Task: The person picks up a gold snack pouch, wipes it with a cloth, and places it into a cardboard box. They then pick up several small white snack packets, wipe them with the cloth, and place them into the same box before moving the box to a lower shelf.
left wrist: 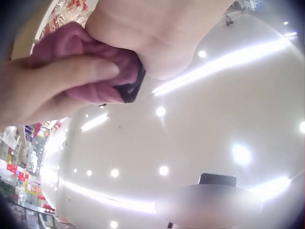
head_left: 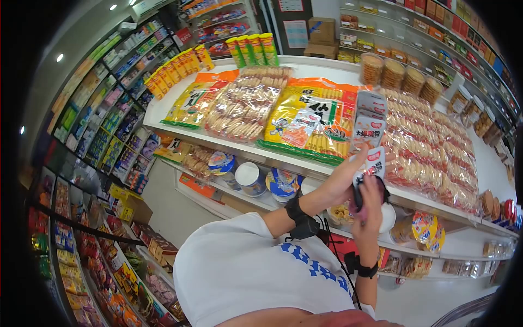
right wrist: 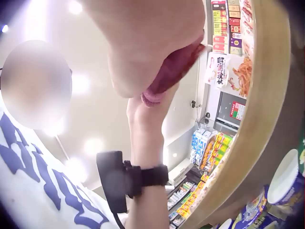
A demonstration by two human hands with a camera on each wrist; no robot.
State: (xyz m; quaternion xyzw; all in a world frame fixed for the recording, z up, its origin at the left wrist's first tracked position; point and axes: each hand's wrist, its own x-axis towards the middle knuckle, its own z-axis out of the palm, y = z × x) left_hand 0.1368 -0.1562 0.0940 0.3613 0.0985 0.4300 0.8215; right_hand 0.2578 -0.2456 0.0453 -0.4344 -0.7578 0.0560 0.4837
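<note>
In the head view, my left hand point(head_left: 340, 180) holds a small white packet point(head_left: 375, 159) with dark lettering by its left side, over the front edge of the display shelf. Just below, my right hand point(head_left: 369, 203) grips a pink cloth point(head_left: 357, 211) against the packet's lower end. The left wrist view shows the right hand's thumb pressed on the pink cloth point(left wrist: 102, 78), with a black edge beside it. Part of the cloth point(right wrist: 174, 71) shows under my right hand point(right wrist: 143, 43) in the right wrist view. Similar packets point(head_left: 371, 122) stand in a row behind.
Large yellow snack bags point(head_left: 310, 117) and clear packs of crackers point(head_left: 417, 141) lie on the white display shelf point(head_left: 321, 64). Jars point(head_left: 395, 73) line its far side. Tubs point(head_left: 250, 179) sit on the lower shelf. A thin cable point(head_left: 340, 261) hangs between my arms.
</note>
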